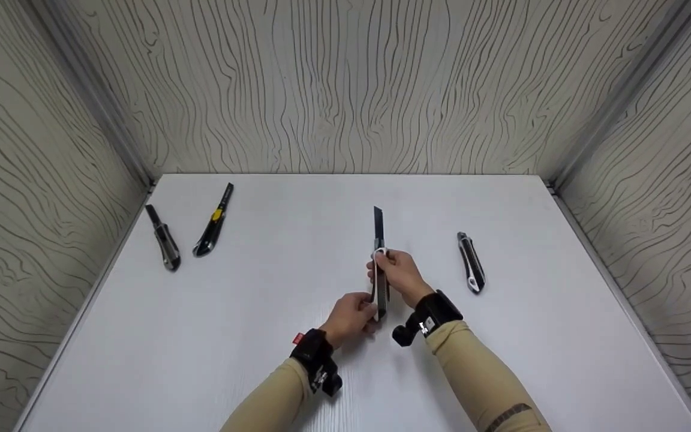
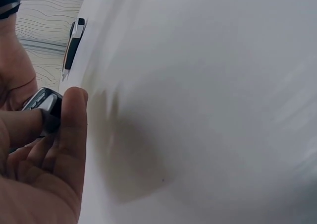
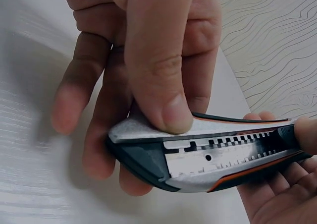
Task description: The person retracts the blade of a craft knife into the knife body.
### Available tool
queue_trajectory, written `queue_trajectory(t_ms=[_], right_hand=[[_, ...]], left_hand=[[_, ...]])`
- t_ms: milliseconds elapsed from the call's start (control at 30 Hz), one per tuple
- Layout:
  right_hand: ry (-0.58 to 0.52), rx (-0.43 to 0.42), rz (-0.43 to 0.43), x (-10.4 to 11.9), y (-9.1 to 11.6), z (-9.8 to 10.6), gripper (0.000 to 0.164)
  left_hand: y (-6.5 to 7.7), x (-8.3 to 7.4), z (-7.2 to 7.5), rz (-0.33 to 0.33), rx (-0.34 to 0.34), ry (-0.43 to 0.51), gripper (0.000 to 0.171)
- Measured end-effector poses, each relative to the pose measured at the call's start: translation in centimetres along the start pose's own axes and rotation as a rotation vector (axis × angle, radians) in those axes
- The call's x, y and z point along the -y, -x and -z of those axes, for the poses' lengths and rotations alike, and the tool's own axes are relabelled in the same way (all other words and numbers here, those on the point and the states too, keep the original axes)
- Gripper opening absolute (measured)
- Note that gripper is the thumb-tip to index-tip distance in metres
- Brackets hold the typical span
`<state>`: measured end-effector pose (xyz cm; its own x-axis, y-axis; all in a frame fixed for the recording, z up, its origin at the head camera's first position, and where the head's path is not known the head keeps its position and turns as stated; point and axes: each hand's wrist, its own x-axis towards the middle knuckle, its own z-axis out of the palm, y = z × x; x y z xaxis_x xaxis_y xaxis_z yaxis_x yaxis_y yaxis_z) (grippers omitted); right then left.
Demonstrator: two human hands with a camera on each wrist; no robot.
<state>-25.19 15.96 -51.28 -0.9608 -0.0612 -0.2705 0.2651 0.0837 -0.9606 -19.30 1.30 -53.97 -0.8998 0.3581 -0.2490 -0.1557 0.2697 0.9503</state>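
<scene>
Between your left grip [image 1: 348, 318] and right grip [image 1: 403, 276], over the counter [image 1: 273, 252], the utility knife [image 1: 381, 291] points its blade [image 1: 378, 223] away from you, probably to keep the edge clear of both grips. Your left grip pinches the knife's tail end [image 3: 143, 162] while your right grip grasps its body nearer the blade, thumb at the slider [image 3: 284, 137], apparently so one steadies what the other works. Left of that knife lie a yellow-slide cutter [image 1: 213, 224] and, farther off, a dark cutter [image 1: 164, 240]; right of it lies a silver-trimmed cutter [image 1: 472, 264].
</scene>
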Motion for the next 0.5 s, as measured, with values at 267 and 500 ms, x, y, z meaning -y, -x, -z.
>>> queue_trajectory(t_ms=[267, 500], right_hand=[[-0.015, 0.011, 0.001, 0.12, 0.11, 0.02, 0.031], [0.01, 0.001, -0.015, 0.16, 0.07, 0.01, 0.026]], left_hand=[[0.0, -0.03, -0.01, 0.001, -0.005, 0.011, 0.022], [-0.04, 0.02, -0.03, 0.007, -0.015, 0.014, 0.021]])
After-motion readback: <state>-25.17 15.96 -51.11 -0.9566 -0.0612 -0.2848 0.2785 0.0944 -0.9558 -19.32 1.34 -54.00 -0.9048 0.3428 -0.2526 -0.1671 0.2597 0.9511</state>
